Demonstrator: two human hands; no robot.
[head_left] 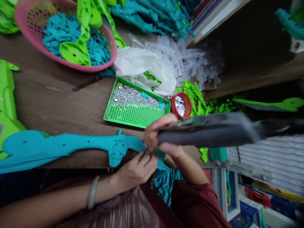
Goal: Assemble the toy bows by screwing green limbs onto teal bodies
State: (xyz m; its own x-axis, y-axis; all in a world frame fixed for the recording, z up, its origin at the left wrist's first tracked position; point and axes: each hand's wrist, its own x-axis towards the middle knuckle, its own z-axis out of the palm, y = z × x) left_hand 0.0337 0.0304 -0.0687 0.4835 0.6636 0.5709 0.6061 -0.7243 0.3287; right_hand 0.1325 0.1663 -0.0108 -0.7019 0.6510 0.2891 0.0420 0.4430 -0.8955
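A long turquoise plastic part (pixel 85 141) lies along the table's near edge, its right end under my hands. My left hand (pixel 136 169), with a ring and a grey-green bangle at the wrist, is closed with its fingertips pinched together at that end. What they pinch is too small and hidden to name. My right hand (pixel 153 133) is wrapped around the front of a dark grey electric screwdriver (pixel 209 129), blurred by motion and pointing left. Its tip is hidden behind my fingers. A green perforated tray (pixel 128 115) of small silvery screws (pixel 129 95) sits just beyond my hands.
A pink basket (pixel 71 65) holds turquoise pieces and a lime-green part. Behind the tray are a white plastic bag (pixel 144 61) and a heap of clear strips (pixel 187 58). A small red basket (pixel 188 107) holds whitish pieces. Lime-green parts (pixel 7 101) lie at left.
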